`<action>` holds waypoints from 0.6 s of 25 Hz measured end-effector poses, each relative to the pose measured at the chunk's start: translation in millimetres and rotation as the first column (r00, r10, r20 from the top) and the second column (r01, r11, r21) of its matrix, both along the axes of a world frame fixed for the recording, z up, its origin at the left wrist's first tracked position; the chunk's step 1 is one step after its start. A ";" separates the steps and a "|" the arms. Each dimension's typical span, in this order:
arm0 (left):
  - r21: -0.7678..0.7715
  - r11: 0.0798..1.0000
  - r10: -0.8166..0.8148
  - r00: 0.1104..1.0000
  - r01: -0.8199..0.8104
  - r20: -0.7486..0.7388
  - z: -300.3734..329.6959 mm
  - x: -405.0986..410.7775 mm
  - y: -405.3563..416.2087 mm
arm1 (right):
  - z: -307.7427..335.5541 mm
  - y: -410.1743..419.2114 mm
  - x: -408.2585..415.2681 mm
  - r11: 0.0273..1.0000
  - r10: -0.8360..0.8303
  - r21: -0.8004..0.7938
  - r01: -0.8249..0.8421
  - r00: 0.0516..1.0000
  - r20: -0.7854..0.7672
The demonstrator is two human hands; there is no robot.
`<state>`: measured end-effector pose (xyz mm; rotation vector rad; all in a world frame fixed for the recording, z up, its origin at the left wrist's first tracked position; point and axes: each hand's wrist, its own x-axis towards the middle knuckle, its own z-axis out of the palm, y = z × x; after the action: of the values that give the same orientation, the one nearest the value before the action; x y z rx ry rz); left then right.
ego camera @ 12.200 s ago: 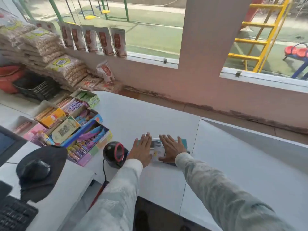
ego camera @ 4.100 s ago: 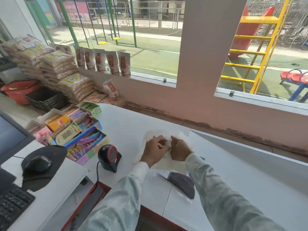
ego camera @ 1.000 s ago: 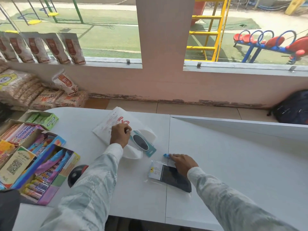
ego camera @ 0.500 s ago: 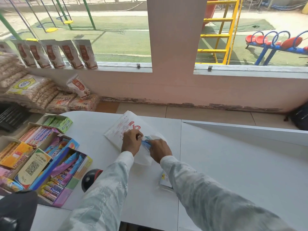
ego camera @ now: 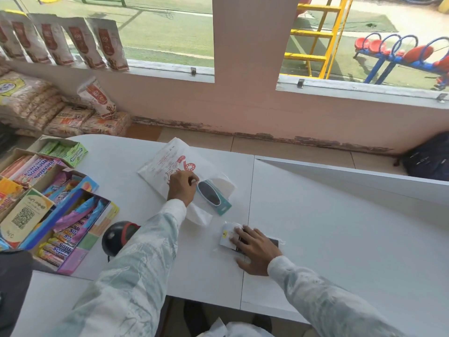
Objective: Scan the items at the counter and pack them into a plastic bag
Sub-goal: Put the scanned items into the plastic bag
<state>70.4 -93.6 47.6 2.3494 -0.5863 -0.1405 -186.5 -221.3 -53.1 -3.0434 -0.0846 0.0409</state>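
Nearest the person, the right hand [ego camera: 255, 249] lay spread flat on a dark item in a clear sleeve with a white label [ego camera: 229, 238], fingers pressing down on it, not yet closed around it. This packet sat across the seam between the two white counter [ego camera: 340, 239] panels, not far from the near edge, so a careless drag toward the body could tip it off. Just left of it stood the round black barcode scanner [ego camera: 116, 239], partly hidden by the left sleeve.

Further out, the left hand [ego camera: 182, 188] was pinched on the mouth of the white plastic bag [ego camera: 175, 161] printed in red, holding the opening. A teal-carded item with a dark oval front [ego camera: 212, 198] lay tilted at that opening, partly inside as far as could be judged; its near end stuck out toward the seam.

The step in hand looked like packing: one item going in, the second being gathered. The next move would call for lifting the sleeved packet, passing it over to the bag mouth while the left hand kept it open, with a scan first if it had not had one.

Room was good to the right, where the counter was bare up to the raised white panel [ego camera: 352, 176]. To the left, open sweet boxes [ego camera: 48, 203] crowded the surface.
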 end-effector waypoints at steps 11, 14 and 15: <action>0.038 0.999 0.004 1.000 -0.003 -0.012 -0.5 -4.9 1.5 | 6.1 7.2 2.4 0.963 -0.250 0.116 0.242 0.966 0.066; 0.046 0.999 0.016 1.000 -0.015 -0.010 0.2 1.2 1.1 | 14.9 0.7 8.7 0.920 -0.328 0.279 0.275 0.930 0.165; 0.042 0.999 0.018 1.000 -0.018 -0.006 0.6 2.6 1.0 | 20.2 -0.6 14.6 0.902 -0.349 0.336 0.273 0.917 0.192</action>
<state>72.9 -92.6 48.3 2.3930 -0.5640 -0.1536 -171.9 -221.9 -32.9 -2.6984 0.3510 -0.3461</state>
